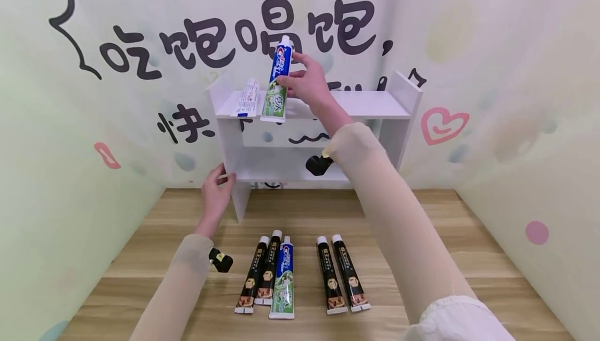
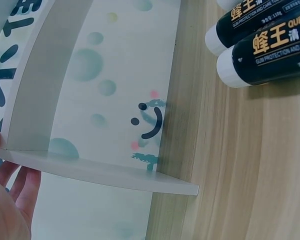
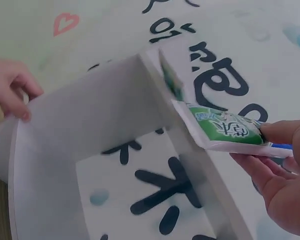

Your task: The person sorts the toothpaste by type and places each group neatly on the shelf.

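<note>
My right hand grips a blue and green toothpaste tube, holding it upright with its flat end touching the top board of a white shelf unit. In the right wrist view the tube's green end sits at the board's edge, with the hand behind it. A white tube lies on the top board just left of it. My left hand grips the shelf's left side panel near the lower board; its fingers show behind the panel.
Several tubes lie on the wooden table in front of the shelf: black ones and a blue and green one. Patterned walls close in left, right and behind.
</note>
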Available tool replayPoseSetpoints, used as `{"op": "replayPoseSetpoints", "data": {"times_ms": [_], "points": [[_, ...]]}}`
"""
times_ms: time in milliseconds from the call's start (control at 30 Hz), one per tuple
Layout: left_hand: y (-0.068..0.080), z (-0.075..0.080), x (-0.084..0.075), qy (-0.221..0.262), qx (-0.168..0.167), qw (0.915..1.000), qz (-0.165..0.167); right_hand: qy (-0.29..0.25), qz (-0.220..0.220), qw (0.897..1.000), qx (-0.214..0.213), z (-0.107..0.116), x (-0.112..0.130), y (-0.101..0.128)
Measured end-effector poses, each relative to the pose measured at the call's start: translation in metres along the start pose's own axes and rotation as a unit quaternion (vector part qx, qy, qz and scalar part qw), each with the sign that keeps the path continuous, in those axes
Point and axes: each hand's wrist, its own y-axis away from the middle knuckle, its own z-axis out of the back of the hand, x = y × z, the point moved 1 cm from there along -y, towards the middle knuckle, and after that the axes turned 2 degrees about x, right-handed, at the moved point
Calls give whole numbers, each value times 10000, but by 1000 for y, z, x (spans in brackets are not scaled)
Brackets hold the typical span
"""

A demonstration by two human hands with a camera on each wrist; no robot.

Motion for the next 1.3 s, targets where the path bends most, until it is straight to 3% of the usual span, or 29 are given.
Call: {"op": "replayPoseSetpoints", "data": {"times_ms": [333,700,867,967,1100,1300], "points": [[1,0,-3,84,68,9999,11,479,335,9978,328,-1,-13,-7],[1,-1,-2,106,63,9999,-48,1487,115,9856,799,5,-23,-15],[1,0,-4,82,77,9999,-11,1985,80,9731,1165,10,-22,-15],[2,1,-4,63,88,9999,3,2514,160,9592,1281,10,-20,-15],[2,2,-3,104,101,9999,2,3256,206,9363,1299,7,-19,-15],[1,3,0,98,105,9999,1,3766,374,9187,1127,-1,-22,-16]]}}
